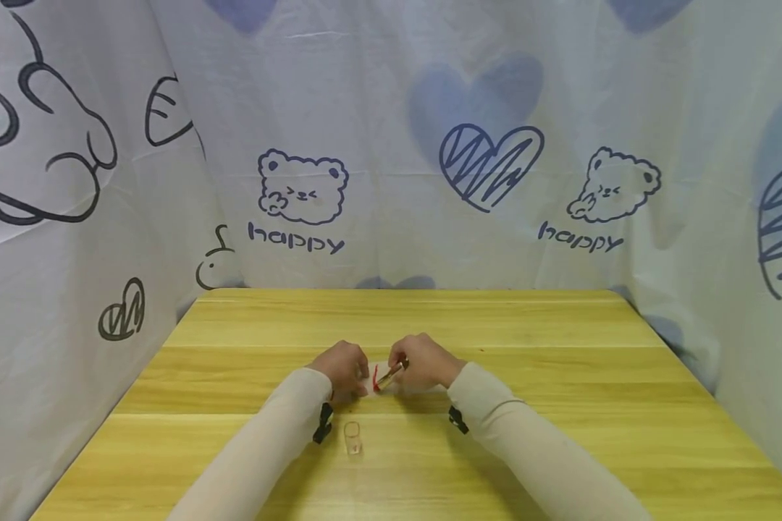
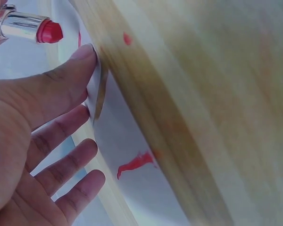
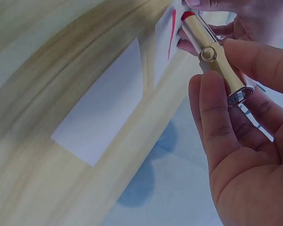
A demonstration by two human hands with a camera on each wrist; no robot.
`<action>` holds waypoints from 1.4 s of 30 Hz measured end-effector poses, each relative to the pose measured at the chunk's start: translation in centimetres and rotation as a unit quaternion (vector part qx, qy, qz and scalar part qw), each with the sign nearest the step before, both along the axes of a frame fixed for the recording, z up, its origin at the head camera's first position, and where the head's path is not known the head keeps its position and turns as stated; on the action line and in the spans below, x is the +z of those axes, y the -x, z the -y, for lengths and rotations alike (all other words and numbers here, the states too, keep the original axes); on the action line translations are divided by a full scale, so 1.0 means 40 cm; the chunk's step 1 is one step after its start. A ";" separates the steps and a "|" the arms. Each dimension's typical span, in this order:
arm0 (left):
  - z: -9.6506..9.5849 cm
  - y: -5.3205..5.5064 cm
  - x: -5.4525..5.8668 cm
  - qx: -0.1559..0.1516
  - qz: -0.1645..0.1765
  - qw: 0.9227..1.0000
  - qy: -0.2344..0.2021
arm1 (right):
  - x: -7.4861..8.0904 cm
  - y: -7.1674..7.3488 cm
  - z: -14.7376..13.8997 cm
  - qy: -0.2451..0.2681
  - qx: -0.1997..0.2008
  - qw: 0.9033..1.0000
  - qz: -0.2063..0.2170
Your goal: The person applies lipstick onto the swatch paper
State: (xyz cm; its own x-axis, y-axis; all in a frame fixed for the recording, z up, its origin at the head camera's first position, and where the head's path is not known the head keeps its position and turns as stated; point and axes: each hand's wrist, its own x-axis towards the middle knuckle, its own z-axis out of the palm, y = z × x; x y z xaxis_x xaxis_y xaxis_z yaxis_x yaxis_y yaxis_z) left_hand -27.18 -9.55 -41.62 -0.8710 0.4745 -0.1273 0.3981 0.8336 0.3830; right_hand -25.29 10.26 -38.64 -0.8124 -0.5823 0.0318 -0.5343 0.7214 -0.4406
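Note:
My right hand (image 1: 423, 362) grips a gold lipstick (image 3: 210, 56), its red tip angled down at the paper in the head view. Thumb and index finger of my left hand (image 1: 344, 367) pinch the edge of a small white paper (image 3: 161, 49) that bears a long red stroke; the other fingers of that hand are spread. In the left wrist view, the lipstick's red bullet stands out of a silvery tube above the left thumb. Beside the left hand, a white paper strip (image 2: 127, 127) carries a red smear.
Nearer the body, a clear cap (image 1: 353, 438) lies on the wooden table (image 1: 560, 340). A blank white paper (image 3: 104, 108) lies under the right hand. One red spot (image 2: 127, 38) marks the tabletop. Printed white curtains (image 1: 391, 108) hang behind and at the sides.

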 end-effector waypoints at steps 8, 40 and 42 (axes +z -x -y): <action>-0.008 0.004 -0.002 -0.015 -0.010 1.000 0.017 | 0.012 0.007 -0.029 0.006 -0.014 1.000 -0.004; -0.140 -0.019 0.033 -0.086 0.018 0.993 0.083 | -0.032 0.050 -0.127 0.028 -0.114 0.991 -0.070; -0.142 -0.020 0.032 -0.094 0.014 0.991 0.094 | -0.035 0.049 -0.127 0.029 -0.113 0.991 -0.069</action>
